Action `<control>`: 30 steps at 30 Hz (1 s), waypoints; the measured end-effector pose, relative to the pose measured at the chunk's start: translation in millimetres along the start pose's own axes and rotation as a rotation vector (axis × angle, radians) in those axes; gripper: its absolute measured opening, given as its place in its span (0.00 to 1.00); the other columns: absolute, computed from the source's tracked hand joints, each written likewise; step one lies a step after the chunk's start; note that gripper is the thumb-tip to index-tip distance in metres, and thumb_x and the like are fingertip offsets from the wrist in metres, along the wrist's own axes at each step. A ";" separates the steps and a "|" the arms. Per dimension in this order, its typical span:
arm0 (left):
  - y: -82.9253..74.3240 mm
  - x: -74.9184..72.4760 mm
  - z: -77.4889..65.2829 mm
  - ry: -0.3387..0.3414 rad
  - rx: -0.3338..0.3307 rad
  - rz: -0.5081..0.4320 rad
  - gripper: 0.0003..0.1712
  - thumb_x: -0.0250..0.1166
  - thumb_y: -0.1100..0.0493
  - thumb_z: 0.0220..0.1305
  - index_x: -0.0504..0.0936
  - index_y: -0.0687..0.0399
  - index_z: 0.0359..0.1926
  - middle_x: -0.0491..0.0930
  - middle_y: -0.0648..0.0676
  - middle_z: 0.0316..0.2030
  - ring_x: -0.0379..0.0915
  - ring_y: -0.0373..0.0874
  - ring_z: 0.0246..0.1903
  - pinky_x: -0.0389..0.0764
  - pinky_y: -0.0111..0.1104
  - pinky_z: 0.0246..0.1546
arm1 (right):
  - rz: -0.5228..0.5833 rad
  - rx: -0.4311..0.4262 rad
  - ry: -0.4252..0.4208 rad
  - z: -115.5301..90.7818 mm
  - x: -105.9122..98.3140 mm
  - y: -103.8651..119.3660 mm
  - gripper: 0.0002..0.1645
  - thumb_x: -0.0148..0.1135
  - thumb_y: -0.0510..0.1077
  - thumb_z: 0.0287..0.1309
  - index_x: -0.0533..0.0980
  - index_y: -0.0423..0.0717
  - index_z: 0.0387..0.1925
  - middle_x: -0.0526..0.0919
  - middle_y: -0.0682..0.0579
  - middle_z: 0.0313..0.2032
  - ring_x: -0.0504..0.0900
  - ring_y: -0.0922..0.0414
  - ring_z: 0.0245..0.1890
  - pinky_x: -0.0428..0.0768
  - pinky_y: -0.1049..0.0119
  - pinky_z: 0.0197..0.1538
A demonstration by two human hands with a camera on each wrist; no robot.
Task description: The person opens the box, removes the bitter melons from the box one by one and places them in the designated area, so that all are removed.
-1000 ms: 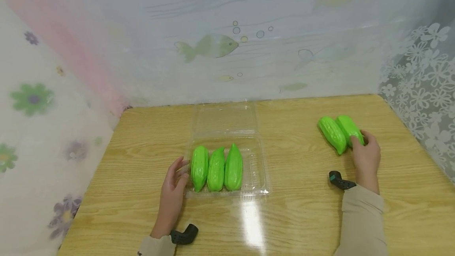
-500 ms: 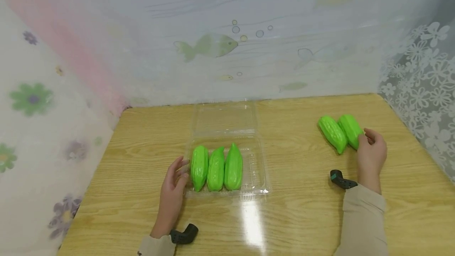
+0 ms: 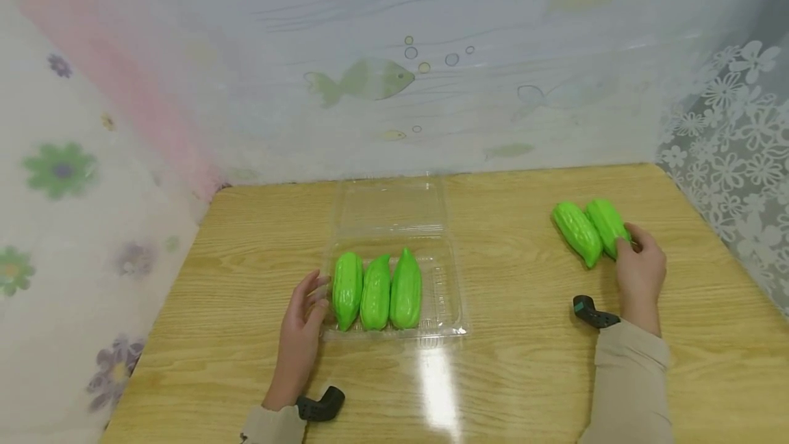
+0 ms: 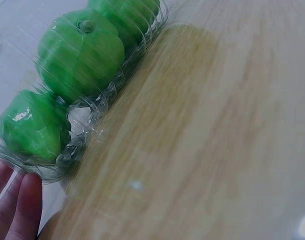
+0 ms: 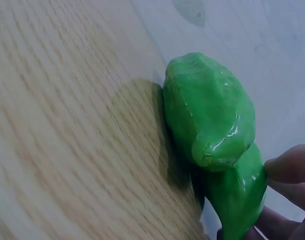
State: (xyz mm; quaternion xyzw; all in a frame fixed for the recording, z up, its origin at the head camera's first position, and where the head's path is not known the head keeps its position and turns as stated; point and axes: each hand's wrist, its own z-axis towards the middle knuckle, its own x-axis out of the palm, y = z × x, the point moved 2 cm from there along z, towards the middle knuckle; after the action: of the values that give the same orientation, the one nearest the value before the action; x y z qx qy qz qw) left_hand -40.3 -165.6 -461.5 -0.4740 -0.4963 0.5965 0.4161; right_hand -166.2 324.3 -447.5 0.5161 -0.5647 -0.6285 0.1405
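Three glossy green bitter melons [image 3: 406,291] lie side by side in a clear plastic clamshell box [image 3: 453,300], its lid laid back. At the box's left wall, my left hand [image 3: 300,321] rests its fingertips against the plastic; in the left wrist view the fingers [image 4: 30,200] touch the box's lower corner. Two more bitter melons lie together at the back right: a left one [image 3: 578,233] and a right one [image 3: 606,223]. My right hand [image 3: 642,271] holds the right melon's near end, thumb [image 5: 290,165] on one side and other fingers partly hidden behind it.
The wooden table [image 3: 518,362] meets a fish-patterned wall [image 3: 468,115] at the back. To the right of the melons in the box, a strip of bare plastic shows. A black wrist mount [image 3: 322,404] sits on the left wrist, another [image 3: 594,312] on the right.
My right hand has shifted slightly right along the right melon's end, then a little back left. More of that melon shows now. The left hand and box stay in place.
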 end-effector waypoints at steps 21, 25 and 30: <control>2.8 -0.3 0.0 0.004 -0.022 0.003 0.25 0.48 0.63 0.66 0.59 0.49 0.64 0.66 0.53 0.57 0.63 0.46 0.54 0.69 0.26 0.44 | 0.105 0.012 -0.044 -1.7 -8.4 3.1 0.24 0.41 0.48 0.63 0.65 0.61 0.60 0.64 0.61 0.60 0.58 0.63 0.59 0.57 0.66 0.59; -0.5 -0.3 -0.9 0.001 -0.018 0.014 0.25 0.48 0.64 0.66 0.59 0.52 0.64 0.66 0.55 0.56 0.64 0.47 0.54 0.70 0.27 0.43 | 0.126 -0.010 -0.082 -4.0 -12.3 8.9 0.23 0.43 0.47 0.62 0.67 0.61 0.59 0.67 0.61 0.57 0.61 0.63 0.57 0.59 0.68 0.56; 3.6 -1.1 0.9 -0.003 -0.014 0.010 0.25 0.48 0.64 0.66 0.59 0.51 0.64 0.66 0.54 0.56 0.64 0.46 0.53 0.70 0.26 0.43 | 0.181 -0.051 -0.123 -7.0 -16.5 22.0 0.21 0.45 0.46 0.62 0.69 0.59 0.57 0.70 0.60 0.54 0.62 0.63 0.55 0.59 0.69 0.55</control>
State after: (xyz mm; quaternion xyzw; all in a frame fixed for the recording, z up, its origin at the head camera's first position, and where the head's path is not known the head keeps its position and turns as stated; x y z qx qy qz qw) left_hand -41.0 -167.4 -464.9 -0.4785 -0.4987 0.5959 0.4089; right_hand -162.5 325.8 -419.4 0.4198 -0.6002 -0.6579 0.1750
